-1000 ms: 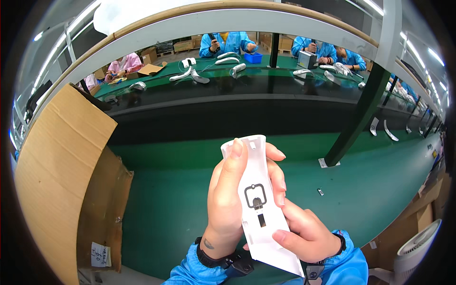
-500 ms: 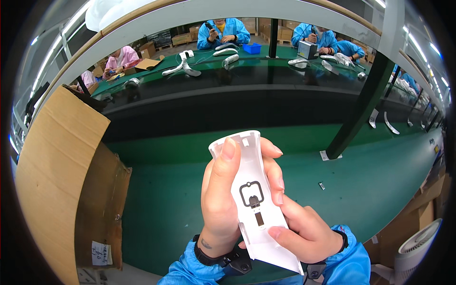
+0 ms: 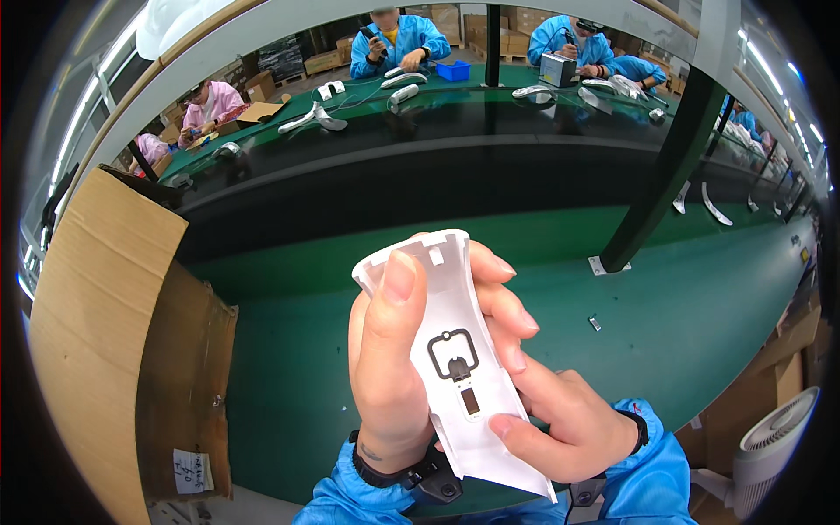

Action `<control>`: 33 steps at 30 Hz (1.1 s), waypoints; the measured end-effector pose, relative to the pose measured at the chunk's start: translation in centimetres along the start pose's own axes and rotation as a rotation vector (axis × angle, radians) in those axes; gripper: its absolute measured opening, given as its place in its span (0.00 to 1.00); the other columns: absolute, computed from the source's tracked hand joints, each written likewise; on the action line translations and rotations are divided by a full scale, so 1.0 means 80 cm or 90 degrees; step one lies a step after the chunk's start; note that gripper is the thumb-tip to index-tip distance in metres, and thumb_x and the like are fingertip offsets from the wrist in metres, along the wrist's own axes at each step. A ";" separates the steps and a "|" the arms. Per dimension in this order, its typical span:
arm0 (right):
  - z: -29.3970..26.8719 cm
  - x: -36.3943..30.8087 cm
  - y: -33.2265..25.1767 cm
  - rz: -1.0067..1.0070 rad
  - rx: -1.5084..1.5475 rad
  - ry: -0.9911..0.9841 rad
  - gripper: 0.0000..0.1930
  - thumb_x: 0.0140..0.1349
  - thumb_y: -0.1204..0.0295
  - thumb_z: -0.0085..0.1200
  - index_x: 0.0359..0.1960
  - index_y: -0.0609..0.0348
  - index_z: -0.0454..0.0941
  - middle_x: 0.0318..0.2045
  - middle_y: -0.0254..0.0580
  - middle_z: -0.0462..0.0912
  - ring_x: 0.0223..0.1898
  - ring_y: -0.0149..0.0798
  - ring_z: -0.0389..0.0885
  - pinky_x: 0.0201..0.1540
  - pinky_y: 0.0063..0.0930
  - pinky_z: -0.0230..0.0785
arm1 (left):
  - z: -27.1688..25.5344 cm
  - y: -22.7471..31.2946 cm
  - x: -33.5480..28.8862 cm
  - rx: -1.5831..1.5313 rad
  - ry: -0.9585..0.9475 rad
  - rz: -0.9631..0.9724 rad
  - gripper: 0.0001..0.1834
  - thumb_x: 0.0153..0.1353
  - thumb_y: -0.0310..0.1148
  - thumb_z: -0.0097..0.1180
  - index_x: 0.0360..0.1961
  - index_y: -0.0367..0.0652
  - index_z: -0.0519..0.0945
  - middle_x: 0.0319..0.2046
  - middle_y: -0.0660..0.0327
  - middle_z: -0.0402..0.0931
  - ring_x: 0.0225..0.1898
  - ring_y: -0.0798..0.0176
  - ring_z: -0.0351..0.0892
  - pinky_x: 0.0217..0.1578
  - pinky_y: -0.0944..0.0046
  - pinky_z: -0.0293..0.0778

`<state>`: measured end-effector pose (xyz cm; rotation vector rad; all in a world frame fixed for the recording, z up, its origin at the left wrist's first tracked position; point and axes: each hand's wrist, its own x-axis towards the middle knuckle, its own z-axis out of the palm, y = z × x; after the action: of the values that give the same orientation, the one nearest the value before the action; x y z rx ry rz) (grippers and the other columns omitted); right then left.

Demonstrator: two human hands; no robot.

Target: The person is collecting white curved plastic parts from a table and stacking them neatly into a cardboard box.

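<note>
A white curved plastic shell point(image 3: 472, 437) lies between my hands, its hollow inner side turned up. Set into it are a black square-shaped frame part point(image 3: 453, 355) and, just below, a small dark rectangular window point(image 3: 471, 402). My left hand point(image 3: 389, 350) wraps the upper part, thumb on the left inner edge and fingers curling round the right side from beneath. Lower down, my right hand point(image 3: 569, 424) pinches the right edge, thumb on the inner face. The shell's underside is hidden.
An open cardboard box point(image 3: 114, 332) stands at the left. On the green table point(image 3: 289, 376) lies a small metallic piece point(image 3: 595, 323), near a dark post point(image 3: 656, 184). Beyond a black belt point(image 3: 350, 171), co-workers sit among white shells point(image 3: 315, 118) and a blue bin point(image 3: 453, 71). A white fan point(image 3: 774, 446) stands lower right.
The shell's upper end has come slightly closer and to the left, opening its inner side more to view. Both hands keep their hold. The background has shifted a little upward and left.
</note>
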<state>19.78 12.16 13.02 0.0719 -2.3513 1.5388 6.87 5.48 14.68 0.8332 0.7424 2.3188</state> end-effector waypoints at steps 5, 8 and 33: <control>0.003 -0.002 0.001 0.005 -0.010 0.010 0.26 0.63 0.73 0.46 0.59 0.72 0.53 0.19 0.48 0.74 0.14 0.44 0.74 0.18 0.32 0.63 | 0.001 0.002 -0.002 0.047 0.024 0.029 0.30 0.69 0.53 0.31 0.30 0.33 0.72 0.14 0.51 0.73 0.12 0.62 0.73 0.15 0.68 0.70; -0.002 0.001 -0.004 0.048 0.013 -0.004 0.26 0.62 0.74 0.45 0.60 0.69 0.55 0.20 0.50 0.76 0.17 0.46 0.77 0.20 0.33 0.66 | -0.017 0.005 -0.003 0.055 -0.063 -0.014 0.28 0.64 0.52 0.45 0.38 0.30 0.74 0.24 0.51 0.77 0.25 0.65 0.77 0.27 0.68 0.73; -0.087 -0.065 -0.001 -0.262 0.075 0.190 0.16 0.53 0.68 0.62 0.39 0.70 0.80 0.33 0.49 0.83 0.31 0.44 0.82 0.33 0.30 0.76 | -0.011 0.032 0.008 0.092 0.098 0.101 0.27 0.60 0.37 0.45 0.56 0.28 0.60 0.22 0.60 0.64 0.19 0.67 0.64 0.19 0.67 0.64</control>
<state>26.42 17.70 14.06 0.3116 -1.8724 1.3724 5.05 3.90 16.05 0.8079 0.9498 2.5170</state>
